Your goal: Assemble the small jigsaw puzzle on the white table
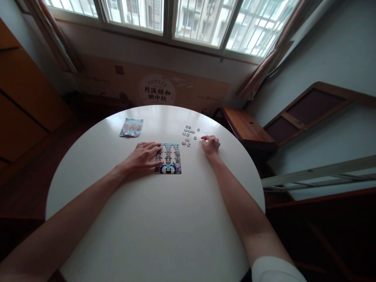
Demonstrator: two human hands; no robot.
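Observation:
A partly assembled jigsaw puzzle (pixel 168 169) lies flat on the white table, its bottom rows showing a dark blue cartoon face and pale gaps showing in the middle. My left hand (pixel 144 155) rests with fingers spread over the puzzle's left edge. Just right of the puzzle is a loose group of puzzle pieces (pixel 188 134), several of them scattered singly. Beside that group, on its right, my right hand (pixel 210 145) is curled closed on the table. Whether a piece is between its fingers is hidden.
A colourful picture sheet or packet (pixel 131 127) lies toward the back left of the round white table (pixel 152 223). Beyond the table's right edge stands a wooden stool or bench (pixel 245 123). Windows and a printed banner (pixel 188 88) are behind.

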